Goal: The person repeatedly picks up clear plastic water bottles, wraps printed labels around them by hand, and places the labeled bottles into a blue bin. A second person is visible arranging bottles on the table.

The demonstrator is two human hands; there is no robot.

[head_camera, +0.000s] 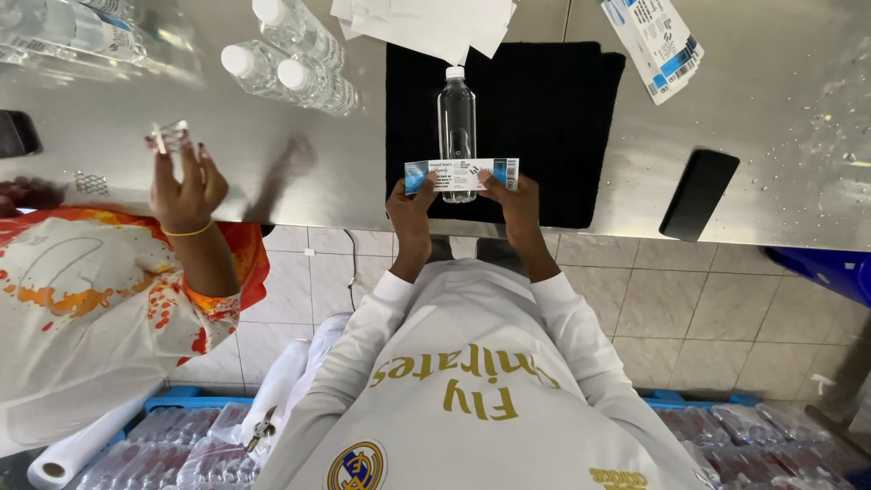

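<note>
left hand [413, 195]: our fingers pinch the left end of the label strip [462, 174]
right hand [517, 198]: our fingers pinch its right end
label strip: stretched flat across the lower body of the water bottle [456, 127]
water bottle: clear, white cap, lying on black mat [553, 118], on steel bench [771, 136]
beside us: co-worker's hand [186, 186] holds a small clear object; spare bottles [290, 59] behind it

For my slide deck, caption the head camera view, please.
Both hands, left and right, stretch a paper label across a clear bottle lying on a black mat.
</note>
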